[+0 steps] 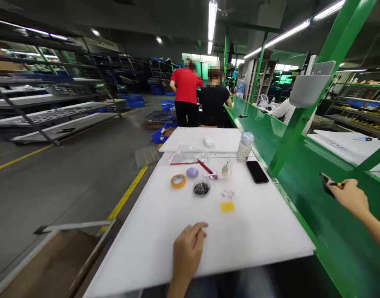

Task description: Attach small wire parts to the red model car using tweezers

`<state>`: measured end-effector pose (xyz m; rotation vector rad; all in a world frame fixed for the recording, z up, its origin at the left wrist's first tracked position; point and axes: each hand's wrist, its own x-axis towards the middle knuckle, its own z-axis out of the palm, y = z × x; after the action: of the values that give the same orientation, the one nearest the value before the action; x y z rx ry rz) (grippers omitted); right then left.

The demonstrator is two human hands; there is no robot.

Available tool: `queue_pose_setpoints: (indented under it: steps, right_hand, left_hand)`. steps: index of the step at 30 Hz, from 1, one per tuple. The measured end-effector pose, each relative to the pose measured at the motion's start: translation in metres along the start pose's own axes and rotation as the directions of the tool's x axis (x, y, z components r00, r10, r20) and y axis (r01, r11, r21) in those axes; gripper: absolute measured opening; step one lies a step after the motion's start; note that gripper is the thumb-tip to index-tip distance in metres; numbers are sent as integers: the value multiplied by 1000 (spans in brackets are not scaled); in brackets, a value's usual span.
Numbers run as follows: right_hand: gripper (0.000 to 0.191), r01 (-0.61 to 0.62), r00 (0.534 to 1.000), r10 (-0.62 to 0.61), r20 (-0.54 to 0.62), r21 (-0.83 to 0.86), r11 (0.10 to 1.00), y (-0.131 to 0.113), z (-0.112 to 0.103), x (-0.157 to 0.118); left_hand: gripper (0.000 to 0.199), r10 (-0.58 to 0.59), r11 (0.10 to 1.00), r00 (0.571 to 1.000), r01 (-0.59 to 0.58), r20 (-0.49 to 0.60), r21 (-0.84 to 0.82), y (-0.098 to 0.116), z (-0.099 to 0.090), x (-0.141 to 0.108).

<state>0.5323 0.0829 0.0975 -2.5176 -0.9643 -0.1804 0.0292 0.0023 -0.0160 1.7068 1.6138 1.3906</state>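
My left hand (188, 248) rests over the near part of the white table (239, 240), fingers bent and close together; whether it holds anything small is hidden. Over the green bench (314, 207) at the right, my right hand (351, 198) is closed on a yellow-and-black tool (340, 184), with a dark flat piece (326, 184) beside its fingertips. On the white table lie a yellow pad (227, 206), small scattered parts (228, 194), a round dish of dark pieces (201, 189), a roll of orange tape (178, 181) and a purple oval object (192, 172).
A patterned bottle (244, 147) and a black phone (257, 171) stand and lie at the table's right edge. A green post (289, 140) rises beside them. Two people are ahead; a cart (53, 265) is at lower left.
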Motion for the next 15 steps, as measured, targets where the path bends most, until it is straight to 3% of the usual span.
queue_pose_setpoints:
  steps: [3,6,10,11,13,15]
  right_hand:
    - [35,256,966,-259,13,93,962,-12,-43,-59]
    - [35,511,829,-551,95,274,815,-48,-56,-155]
    - [25,684,536,-797,279,410,604,-97,-26,-289]
    - [23,702,496,-810,313,404,586,-105,-16,-313]
    - [21,721,467,-805,367,368,587,-112,0,-344]
    - [21,711,456,-794,402,371,597,-112,8,-349]
  left_hand:
    - [25,-26,999,999,26,-18,-25,-3,3,-1]
    - [28,-54,997,997,51,-59,-58,-5,4,-1]
    - [26,-66,996,996,62,-65,-59,-5,2,0]
    - [25,-63,997,997,61,-54,-51,-5,2,0]
    - [23,-53,998,998,52,-24,-26,-3,1,-1]
    - [21,-41,999,999,41,6,11,-1,0,-2]
